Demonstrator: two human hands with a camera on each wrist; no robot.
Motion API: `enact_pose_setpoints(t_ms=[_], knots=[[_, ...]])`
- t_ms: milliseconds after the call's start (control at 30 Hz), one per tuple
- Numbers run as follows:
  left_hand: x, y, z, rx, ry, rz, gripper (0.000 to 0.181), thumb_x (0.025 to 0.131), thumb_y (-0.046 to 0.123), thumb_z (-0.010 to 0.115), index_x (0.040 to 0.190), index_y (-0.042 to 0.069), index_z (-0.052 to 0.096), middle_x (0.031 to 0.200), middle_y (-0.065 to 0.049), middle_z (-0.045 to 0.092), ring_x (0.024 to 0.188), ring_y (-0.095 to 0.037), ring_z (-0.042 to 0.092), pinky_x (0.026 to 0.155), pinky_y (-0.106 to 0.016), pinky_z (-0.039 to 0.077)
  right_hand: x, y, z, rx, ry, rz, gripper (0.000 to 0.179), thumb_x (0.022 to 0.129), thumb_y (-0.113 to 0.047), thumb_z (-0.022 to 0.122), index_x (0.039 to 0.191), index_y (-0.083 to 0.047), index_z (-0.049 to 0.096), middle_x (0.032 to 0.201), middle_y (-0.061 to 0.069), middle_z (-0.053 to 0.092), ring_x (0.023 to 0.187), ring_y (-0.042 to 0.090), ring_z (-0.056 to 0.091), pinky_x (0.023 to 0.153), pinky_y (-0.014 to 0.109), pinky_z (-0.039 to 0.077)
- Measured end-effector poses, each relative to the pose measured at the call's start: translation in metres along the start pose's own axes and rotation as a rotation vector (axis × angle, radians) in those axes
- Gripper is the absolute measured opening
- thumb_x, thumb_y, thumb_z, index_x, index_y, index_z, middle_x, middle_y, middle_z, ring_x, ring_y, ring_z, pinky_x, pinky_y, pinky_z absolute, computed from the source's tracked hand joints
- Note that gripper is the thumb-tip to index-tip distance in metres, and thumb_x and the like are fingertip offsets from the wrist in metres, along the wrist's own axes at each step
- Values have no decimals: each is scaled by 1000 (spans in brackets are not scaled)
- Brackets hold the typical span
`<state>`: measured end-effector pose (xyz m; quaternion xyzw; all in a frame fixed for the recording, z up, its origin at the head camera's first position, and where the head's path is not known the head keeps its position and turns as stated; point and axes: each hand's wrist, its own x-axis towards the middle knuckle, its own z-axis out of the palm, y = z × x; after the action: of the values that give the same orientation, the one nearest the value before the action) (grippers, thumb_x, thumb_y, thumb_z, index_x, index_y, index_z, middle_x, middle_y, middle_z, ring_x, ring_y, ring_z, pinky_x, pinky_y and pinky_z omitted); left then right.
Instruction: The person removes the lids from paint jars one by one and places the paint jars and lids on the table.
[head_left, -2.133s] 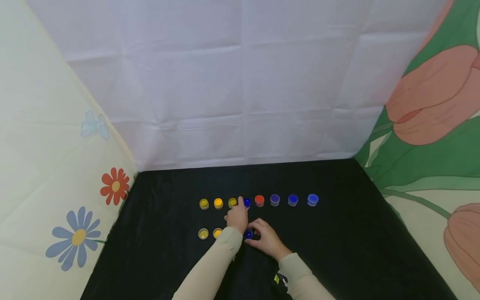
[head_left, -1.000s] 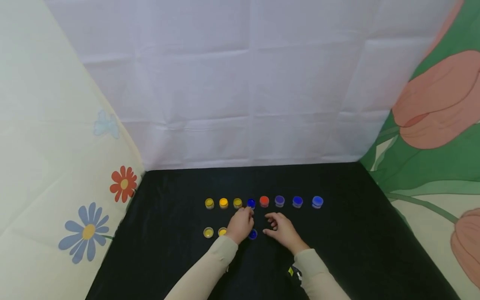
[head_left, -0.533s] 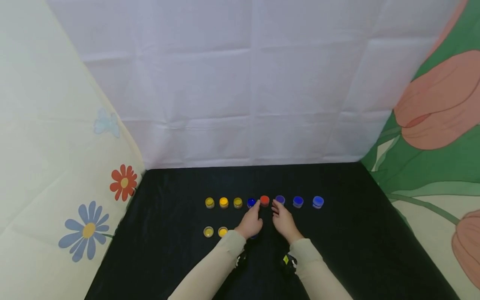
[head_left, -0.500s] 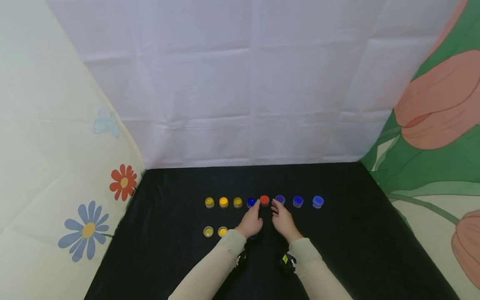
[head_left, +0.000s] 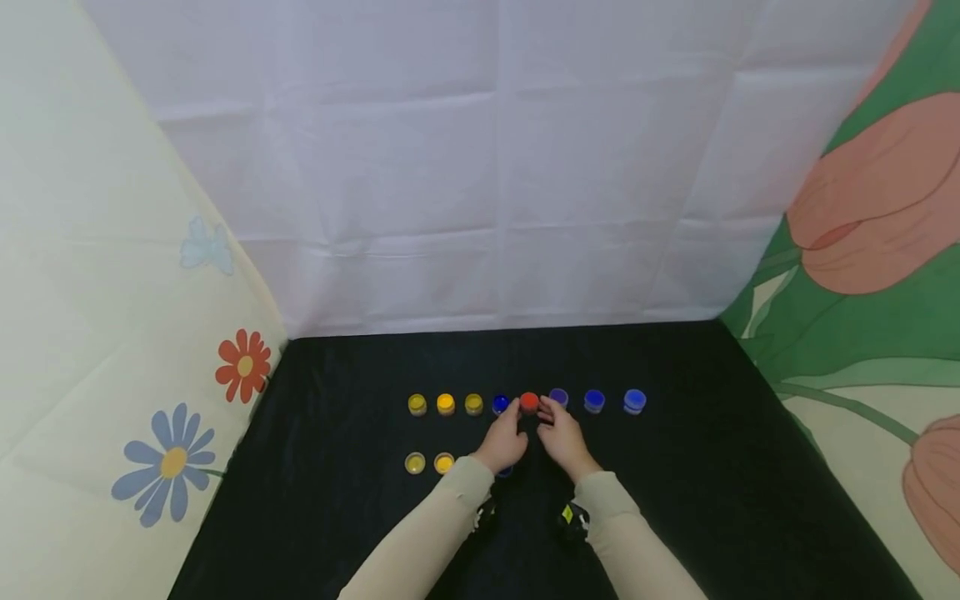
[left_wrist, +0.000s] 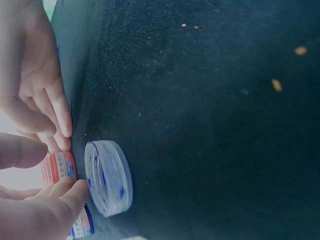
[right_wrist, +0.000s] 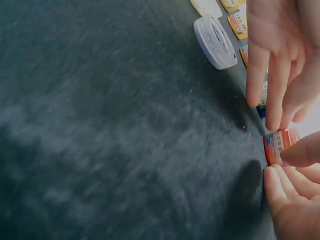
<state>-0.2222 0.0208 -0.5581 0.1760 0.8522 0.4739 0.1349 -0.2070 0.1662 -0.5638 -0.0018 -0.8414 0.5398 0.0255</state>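
Note:
In the head view a small red paint jar (head_left: 528,402) with a ridged red lid stands between my two hands. My left hand (head_left: 502,439) is at its left side and my right hand (head_left: 563,437) at its right. Both wrist views show a label on the red jar (left_wrist: 61,166) and fingertips of both hands at or touching its sides. The fingers look extended, not wrapped round it. A clear round lid with blue stains (left_wrist: 108,177) lies on the cloth near the left hand. A blue jar (head_left: 500,404) stands just left of the red one.
Yellow and orange jars (head_left: 446,404) continue the row leftward. Purple, blue and light blue jars (head_left: 594,401) stand to the right. Nearer the person lie stained lids (head_left: 415,463), partly behind the left arm. Black cloth (head_left: 712,483) covers the table, with a white sheet (head_left: 420,167) behind.
The right hand let go of the blue-stained lid in the near row. The left hand left the blue jar. Both hands moved to the red jar and drew slightly closer to it.

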Motion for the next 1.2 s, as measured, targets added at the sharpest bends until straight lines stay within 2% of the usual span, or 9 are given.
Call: enact_pose_setpoints(t_ms=[267,433,533,767,900,1067,1200], knots=[[-9,3,-6,-33,-37,-50,55,100,-1,54,151,-7,35,146,-24,51,133,-36,51,110,-49,41,-9,12,-10,67,-1,5,47,88,16,62,134,16,51,119,32,64,107,40,66,90,39,56],[-11,1,-8,-14,-45,-45,50,100,1,55,147,-7,42,135,-21,58,124,-33,58,104,-46,47,-13,17,-13,53,-9,4,43,85,17,66,127,14,58,109,25,68,97,34,69,84,34,58],[-11,0,-8,8,-38,-13,44,100,1,56,142,-7,48,130,-20,60,119,-32,60,101,-46,49,-15,19,-13,38,1,-4,40,84,16,69,124,12,61,105,22,69,94,31,69,82,33,58],[-6,-4,-6,73,-13,60,39,105,4,52,143,-3,50,135,-19,60,122,-31,60,101,-45,49,-15,26,-6,-3,47,-40,33,82,10,78,114,8,67,101,17,71,90,27,70,78,28,58],[-6,-3,-8,87,12,82,35,105,4,51,139,-1,56,131,-17,64,118,-30,62,100,-46,50,-13,27,-3,-3,67,-60,29,82,8,79,109,6,69,99,15,72,88,26,70,77,28,58],[-9,2,-11,99,36,67,29,105,5,53,132,3,63,124,-13,68,108,-26,65,97,-46,51,-13,25,-3,-6,81,-57,27,82,7,80,107,5,70,98,14,72,87,25,70,76,25,57],[-10,3,-11,124,68,54,26,104,6,55,128,6,66,121,-10,70,104,-24,66,94,-45,53,-13,25,-3,-15,78,-73,26,83,6,79,107,6,70,99,15,71,88,27,70,76,27,58]])
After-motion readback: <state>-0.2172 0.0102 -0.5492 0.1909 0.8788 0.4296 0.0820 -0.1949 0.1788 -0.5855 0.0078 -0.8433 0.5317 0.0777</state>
